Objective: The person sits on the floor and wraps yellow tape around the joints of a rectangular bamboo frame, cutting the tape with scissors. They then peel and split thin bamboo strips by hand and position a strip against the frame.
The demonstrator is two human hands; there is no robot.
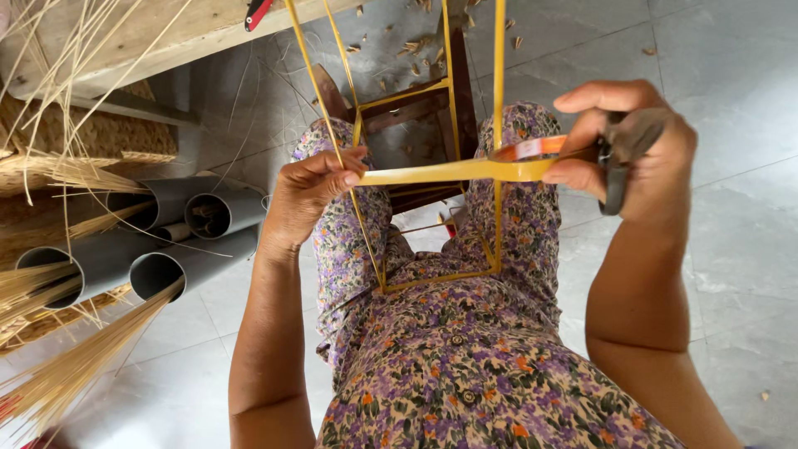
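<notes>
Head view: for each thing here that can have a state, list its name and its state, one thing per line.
Tape strip: pulled taut between both hands, across the frame.
Tape roll: partly unwound, held in the right hand.
Left hand: pinching the strip's free end against a rod.
Yellow wire frame: resting on the lap, tilted away.
Grey pipes: lying on the floor, ends open.

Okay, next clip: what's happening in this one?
A seated person in a floral dress holds a yellow wire frame upright on their lap. The right hand grips a roll of yellowish tape and a grey tool, and a strip of tape is stretched across to the left hand, whose fingers pinch its end against one frame rod. Grey pipes and bundles of straw lie on the floor to the left.
</notes>
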